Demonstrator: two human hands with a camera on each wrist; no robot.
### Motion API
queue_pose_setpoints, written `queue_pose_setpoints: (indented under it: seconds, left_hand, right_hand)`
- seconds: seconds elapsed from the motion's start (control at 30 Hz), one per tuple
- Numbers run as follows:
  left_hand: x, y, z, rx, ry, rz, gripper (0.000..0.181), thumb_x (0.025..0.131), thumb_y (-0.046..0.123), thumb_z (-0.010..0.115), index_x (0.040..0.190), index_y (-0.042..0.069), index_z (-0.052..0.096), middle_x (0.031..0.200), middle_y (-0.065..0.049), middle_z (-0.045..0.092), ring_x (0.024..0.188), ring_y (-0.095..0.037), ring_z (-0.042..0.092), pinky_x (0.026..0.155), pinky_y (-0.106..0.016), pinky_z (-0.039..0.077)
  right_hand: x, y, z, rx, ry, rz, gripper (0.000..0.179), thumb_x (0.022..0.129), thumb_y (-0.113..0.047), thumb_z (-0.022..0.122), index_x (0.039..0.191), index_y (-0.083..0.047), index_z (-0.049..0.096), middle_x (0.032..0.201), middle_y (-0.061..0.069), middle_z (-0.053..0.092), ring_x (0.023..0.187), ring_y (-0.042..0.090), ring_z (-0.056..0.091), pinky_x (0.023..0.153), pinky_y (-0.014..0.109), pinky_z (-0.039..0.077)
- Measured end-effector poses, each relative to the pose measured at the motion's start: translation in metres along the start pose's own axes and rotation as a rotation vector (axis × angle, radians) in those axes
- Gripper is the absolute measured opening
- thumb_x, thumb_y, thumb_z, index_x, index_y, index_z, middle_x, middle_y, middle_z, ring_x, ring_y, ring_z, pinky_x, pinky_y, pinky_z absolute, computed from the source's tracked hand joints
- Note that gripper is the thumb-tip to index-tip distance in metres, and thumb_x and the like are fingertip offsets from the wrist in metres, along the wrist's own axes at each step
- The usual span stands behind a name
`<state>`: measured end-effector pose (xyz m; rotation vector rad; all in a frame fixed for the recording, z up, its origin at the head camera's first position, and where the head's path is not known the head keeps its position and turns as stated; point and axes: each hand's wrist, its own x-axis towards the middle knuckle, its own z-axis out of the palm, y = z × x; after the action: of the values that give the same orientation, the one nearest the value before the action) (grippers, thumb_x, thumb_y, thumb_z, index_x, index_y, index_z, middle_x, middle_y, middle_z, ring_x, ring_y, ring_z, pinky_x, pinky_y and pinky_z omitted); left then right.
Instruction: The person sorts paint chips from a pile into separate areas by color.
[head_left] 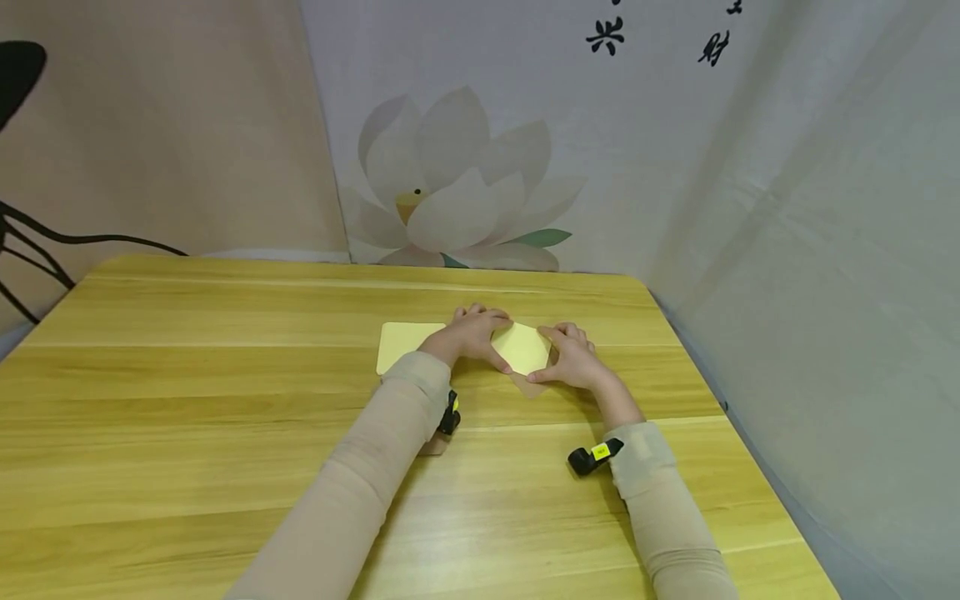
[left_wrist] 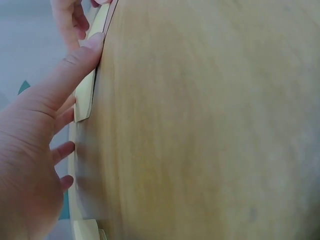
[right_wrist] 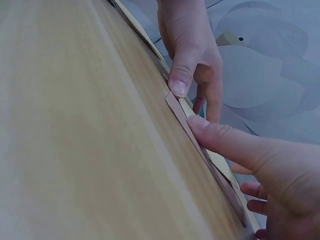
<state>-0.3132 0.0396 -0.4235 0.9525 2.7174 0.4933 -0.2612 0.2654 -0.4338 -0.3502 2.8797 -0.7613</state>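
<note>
A pale yellow card [head_left: 521,348] lies between my two hands on the wooden table, some of its edges covered by fingers. My left hand [head_left: 472,335] holds its left side, with the thumb at the near edge and the fingers at the far edge. On the right side my right hand [head_left: 576,360] grips it the same way, thumb near and index finger far. A brown piece [head_left: 529,386] pokes out from under the card's near edge; the right wrist view shows this brown piece [right_wrist: 182,120] as a thin flat strip along the yellow one.
Left of my hands lies another pale yellow card [head_left: 405,343] with rounded corners. A brown flat piece [head_left: 435,446] is mostly hidden under my left forearm. A curtain with a printed flower [head_left: 465,183] hangs behind the table [head_left: 187,417]. Black cables [head_left: 97,239] run at the far left.
</note>
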Motion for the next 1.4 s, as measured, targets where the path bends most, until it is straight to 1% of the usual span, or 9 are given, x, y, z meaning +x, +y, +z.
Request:
queue_pose_setpoints:
  seconds: [0.17,0.4,0.6,0.77,0.97,1.17,1.3,1.4]
  left_hand:
    - [0.001,-0.003,0.003,0.016,0.028,0.017,0.097,0.065,0.062,0.078,0.144,0.018,0.045,0.148,0.002,0.036,0.131,-0.023,0.027,0.103,-0.045,0.018]
    - [-0.002,-0.002,0.002,0.047,0.05,0.044,0.096,0.065,0.064,0.077,0.143,0.015,0.047,0.144,0.0,0.039,0.13,-0.024,0.029,0.1,-0.043,0.021]
    - [-0.004,0.001,0.003,0.111,0.099,0.062,0.093,0.067,0.066,0.075,0.141,0.018,0.049,0.142,0.001,0.04,0.129,-0.023,0.029,0.098,-0.042,0.023]
    - [-0.007,0.003,0.0,0.135,0.138,0.072,0.091,0.068,0.066,0.074,0.141,0.018,0.05,0.143,0.001,0.04,0.131,-0.023,0.028,0.097,-0.042,0.023]
    - [-0.015,0.004,-0.006,0.118,0.166,0.092,0.091,0.067,0.066,0.074,0.141,0.017,0.05,0.144,-0.001,0.038,0.132,-0.023,0.026,0.098,-0.043,0.022]
    - [-0.025,0.002,-0.009,0.094,0.197,0.108,0.092,0.067,0.066,0.074,0.14,0.016,0.051,0.146,-0.004,0.038,0.133,-0.025,0.026,0.098,-0.045,0.023]
    - [-0.034,0.001,-0.013,0.091,0.215,0.102,0.093,0.067,0.067,0.074,0.14,0.015,0.051,0.146,-0.006,0.038,0.133,-0.027,0.027,0.098,-0.048,0.024]
    - [-0.041,-0.001,-0.016,0.086,0.224,0.086,0.093,0.066,0.066,0.074,0.14,0.014,0.051,0.146,-0.006,0.038,0.134,-0.027,0.027,0.098,-0.049,0.024]
  right_hand:
    - [0.0,-0.001,0.0,0.022,0.0,-0.011,0.102,0.067,-0.05,0.084,0.148,-0.01,0.036,0.14,0.017,0.028,0.127,0.036,0.022,0.099,0.056,0.02]
    - [-0.002,-0.001,0.002,0.032,0.003,-0.027,0.099,0.068,-0.049,0.083,0.148,-0.012,0.038,0.134,0.013,0.03,0.123,0.033,0.024,0.098,0.056,0.023]
    - [-0.002,-0.002,0.002,0.04,0.018,-0.033,0.097,0.069,-0.046,0.084,0.148,-0.013,0.038,0.136,0.013,0.029,0.124,0.033,0.023,0.099,0.056,0.022]
    - [-0.002,-0.003,0.002,0.05,0.028,-0.048,0.099,0.068,-0.047,0.084,0.148,-0.013,0.037,0.136,0.013,0.029,0.123,0.032,0.023,0.098,0.054,0.021]
    - [-0.005,-0.01,-0.001,0.072,0.05,-0.064,0.1,0.067,-0.045,0.085,0.148,-0.014,0.036,0.135,0.012,0.029,0.123,0.031,0.022,0.097,0.052,0.021]
    - [-0.008,-0.02,-0.003,0.055,0.05,-0.102,0.102,0.066,-0.046,0.085,0.149,-0.015,0.036,0.135,0.012,0.028,0.122,0.032,0.022,0.096,0.054,0.022]
    - [-0.009,-0.029,-0.004,0.044,0.05,-0.12,0.103,0.066,-0.045,0.086,0.149,-0.015,0.034,0.137,0.012,0.027,0.123,0.031,0.021,0.097,0.054,0.021]
    - [-0.009,-0.036,-0.004,0.041,0.042,-0.133,0.102,0.068,-0.044,0.085,0.15,-0.014,0.033,0.137,0.013,0.026,0.124,0.032,0.02,0.098,0.054,0.021]
